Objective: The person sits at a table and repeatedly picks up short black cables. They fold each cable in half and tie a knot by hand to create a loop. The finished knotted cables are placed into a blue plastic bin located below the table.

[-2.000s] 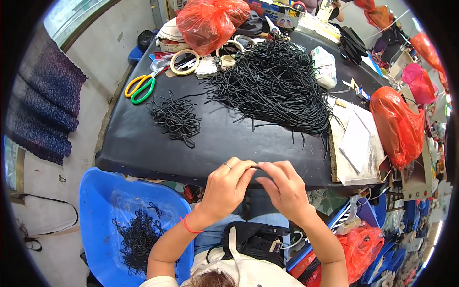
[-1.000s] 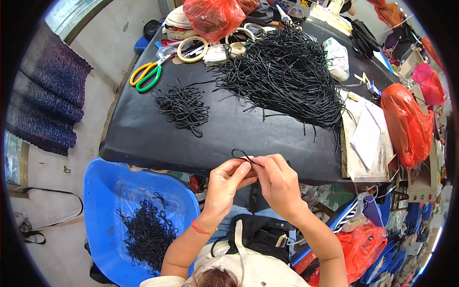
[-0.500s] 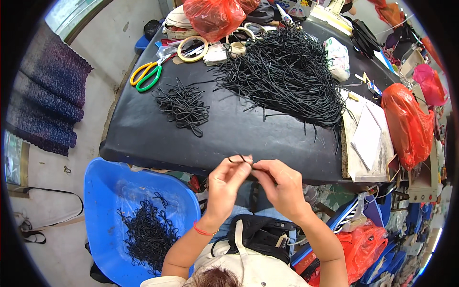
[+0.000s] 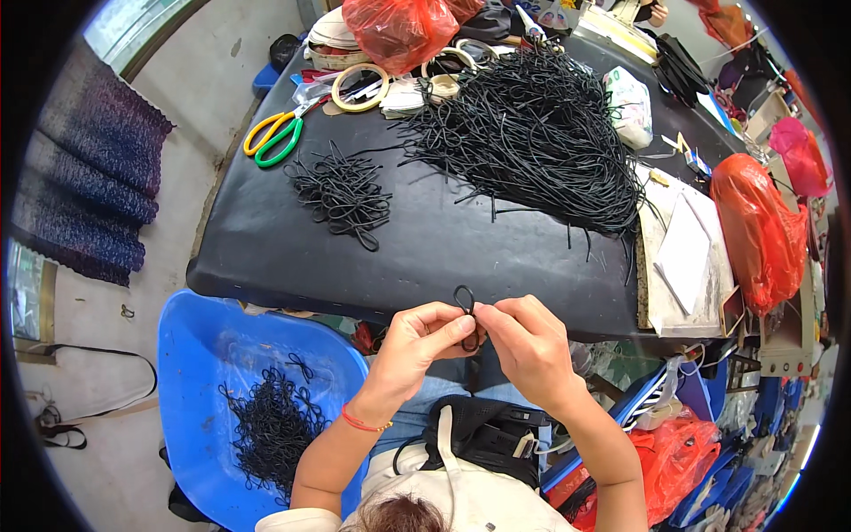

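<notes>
Over the table's near edge, a thin black cord (image 4: 463, 295) is bent into a small loop that stands up above my fingers. My left hand (image 4: 424, 340) pinches it between thumb and forefinger, and part of the cord hangs below the fingertips. Against it, my right hand (image 4: 525, 344) is closed in a pinch on the same cord; its fingertips partly hide the cord. Beyond my hands lies a small pile of looped black cords (image 4: 341, 195). A large heap of long black cords (image 4: 532, 133) spreads over the far middle of the table.
The black-topped table (image 4: 417, 266) carries green-and-yellow scissors (image 4: 277, 139), a tape roll (image 4: 361, 87) and a red plastic bag (image 4: 401, 31). A worn board (image 4: 709, 301) with white paper lies right. Left below, a blue tub (image 4: 191, 372) holds black cord loops (image 4: 275, 430).
The cord between my fingers now forms an upright loop. My left hand has turned slightly, its thumb pointing more to the right, while my right hand stays close beside it.
</notes>
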Demonstrator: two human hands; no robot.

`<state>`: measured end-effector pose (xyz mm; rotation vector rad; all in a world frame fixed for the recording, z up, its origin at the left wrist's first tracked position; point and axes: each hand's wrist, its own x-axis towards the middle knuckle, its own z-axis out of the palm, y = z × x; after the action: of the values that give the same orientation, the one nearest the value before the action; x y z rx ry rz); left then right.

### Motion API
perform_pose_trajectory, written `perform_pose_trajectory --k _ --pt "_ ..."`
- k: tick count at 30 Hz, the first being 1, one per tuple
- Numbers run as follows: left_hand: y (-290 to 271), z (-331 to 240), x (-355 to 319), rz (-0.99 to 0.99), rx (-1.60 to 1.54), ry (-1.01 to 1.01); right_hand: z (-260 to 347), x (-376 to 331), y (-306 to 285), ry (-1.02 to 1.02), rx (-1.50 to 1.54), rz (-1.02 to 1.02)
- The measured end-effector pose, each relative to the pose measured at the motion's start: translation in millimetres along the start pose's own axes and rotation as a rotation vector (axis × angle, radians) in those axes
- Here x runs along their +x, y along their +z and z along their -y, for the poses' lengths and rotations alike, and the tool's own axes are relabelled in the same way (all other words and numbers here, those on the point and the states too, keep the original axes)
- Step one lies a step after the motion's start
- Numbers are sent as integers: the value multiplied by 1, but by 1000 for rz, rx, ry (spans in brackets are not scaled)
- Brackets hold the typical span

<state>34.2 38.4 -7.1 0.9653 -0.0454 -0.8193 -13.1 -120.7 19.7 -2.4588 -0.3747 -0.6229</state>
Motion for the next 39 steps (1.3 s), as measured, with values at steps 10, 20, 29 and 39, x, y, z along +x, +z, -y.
perform_pose_trajectory --k 10,20,29,39 --pt "-2 10 -3 -28 940 431 7 19 -35 -134 -88 210" --pt "1 4 -2 115 23 137 -4 -4 -10 330 425 154" --pt "1 8 -3 -80 181 249 16 -15 -15 765 1210 279" --pt "2 11 -7 -56 -32 215 16 -3 -14 980 1074 237"
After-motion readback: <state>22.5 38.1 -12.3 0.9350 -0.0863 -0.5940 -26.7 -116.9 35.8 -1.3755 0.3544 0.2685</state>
